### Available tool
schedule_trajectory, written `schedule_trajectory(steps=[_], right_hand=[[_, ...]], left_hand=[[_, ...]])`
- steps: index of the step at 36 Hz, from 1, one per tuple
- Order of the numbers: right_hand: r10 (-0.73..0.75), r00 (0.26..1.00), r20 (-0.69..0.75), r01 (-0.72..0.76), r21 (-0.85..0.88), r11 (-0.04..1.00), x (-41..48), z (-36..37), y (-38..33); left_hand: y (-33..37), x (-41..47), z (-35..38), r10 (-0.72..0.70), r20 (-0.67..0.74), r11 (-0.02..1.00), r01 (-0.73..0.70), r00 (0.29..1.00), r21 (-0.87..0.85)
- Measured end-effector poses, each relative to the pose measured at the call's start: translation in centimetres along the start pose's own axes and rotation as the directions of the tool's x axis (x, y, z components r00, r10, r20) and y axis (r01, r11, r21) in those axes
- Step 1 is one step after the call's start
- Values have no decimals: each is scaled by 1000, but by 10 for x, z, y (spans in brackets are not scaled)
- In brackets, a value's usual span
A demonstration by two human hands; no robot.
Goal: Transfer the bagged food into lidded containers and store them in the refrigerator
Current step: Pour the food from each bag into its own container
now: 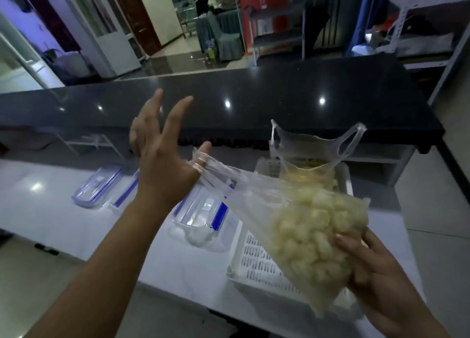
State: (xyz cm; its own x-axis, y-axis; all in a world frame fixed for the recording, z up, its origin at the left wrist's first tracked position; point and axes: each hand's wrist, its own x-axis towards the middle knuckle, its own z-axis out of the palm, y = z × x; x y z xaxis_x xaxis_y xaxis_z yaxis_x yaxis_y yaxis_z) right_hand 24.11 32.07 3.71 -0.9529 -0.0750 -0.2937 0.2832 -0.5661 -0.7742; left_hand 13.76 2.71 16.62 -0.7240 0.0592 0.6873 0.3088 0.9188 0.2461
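Observation:
A clear plastic bag of pale yellow food pieces (305,225) hangs tilted in the air above the counter. My left hand (162,157) is raised with its fingers spread and straight. One handle of the bag is looped over its thumb and stretched taut. My right hand (381,269) grips the full bottom end of the bag from below, at the lower right. Under the bag's mouth, an open clear container with blue clips (201,218) sits on the white counter (63,210). A second bag with yellow food (312,159) stands upright in a white perforated basket (254,261).
Two clear lids with blue clips (98,186) (124,195) lie on the white counter left of the container. A raised dark glossy countertop (254,101) runs across behind. Shelves, doors and draped chairs fill the room beyond.

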Motion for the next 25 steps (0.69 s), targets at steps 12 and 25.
schedule_trajectory(steps=[12, 25], right_hand=[[-121, 919, -375, 47, -202, 978, 50, 69, 56], [-394, 856, -334, 119, -615, 780, 105, 150, 74]], left_hand=[[-127, -16, 52, -177, 210, 984, 180, 962, 5], [-253, -53, 128, -365, 607, 905, 423, 706, 52]])
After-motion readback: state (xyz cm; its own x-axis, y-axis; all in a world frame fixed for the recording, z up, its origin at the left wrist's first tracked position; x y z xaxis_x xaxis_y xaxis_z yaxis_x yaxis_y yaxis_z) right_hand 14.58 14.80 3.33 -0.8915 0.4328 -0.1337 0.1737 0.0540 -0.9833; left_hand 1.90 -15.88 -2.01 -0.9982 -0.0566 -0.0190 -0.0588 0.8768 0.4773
